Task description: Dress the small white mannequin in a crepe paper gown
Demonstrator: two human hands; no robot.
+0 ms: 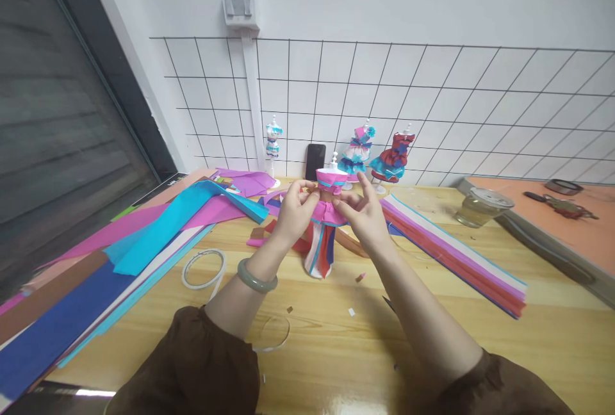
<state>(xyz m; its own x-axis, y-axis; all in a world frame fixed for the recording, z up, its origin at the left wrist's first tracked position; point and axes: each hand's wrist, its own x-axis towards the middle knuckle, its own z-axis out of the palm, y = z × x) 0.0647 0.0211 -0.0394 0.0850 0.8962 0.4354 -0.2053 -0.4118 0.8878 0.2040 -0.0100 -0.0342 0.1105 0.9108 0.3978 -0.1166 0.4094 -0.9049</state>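
A small white dress form [333, 175] stands upright at the middle of the table. It wears a pink paper bodice, a short pink skirt [328, 213] and long striped panels [319, 248] below. Round its waist runs a brown paper strip [327, 196]. My left hand [296, 207] pinches the strip at the left of the waist, thumb against fingers. On the other side my right hand [362, 210] pinches near the strip's right end, its index finger raised. My fingers partly cover the strip's ends.
Long coloured paper sheets [158, 229] spread at the left, beside a roll of white tape [204, 269]. Striped paper strips [456, 252] lie at the right, near a cup of liquid [483, 205]. Dressed forms [356, 152] and a phone [316, 161] stand along the wall.
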